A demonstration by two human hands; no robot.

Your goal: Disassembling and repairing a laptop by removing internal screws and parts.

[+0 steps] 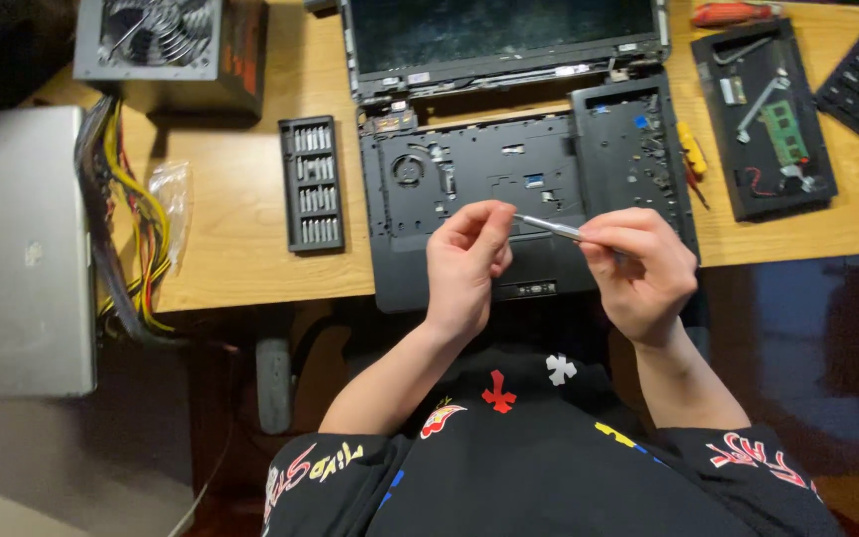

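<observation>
The open laptop (524, 189) lies on the worktop (241, 229), right in front of you. Over its near edge you hold a thin metal tool (549, 227). It lies sideways. Your right hand (638, 273) is closed around its handle. Your left hand (464, 264) pinches its tip.

Bright even light on the wooden desk (241, 249), sharp focus, dim floor below (glossy reflections at right)
</observation>
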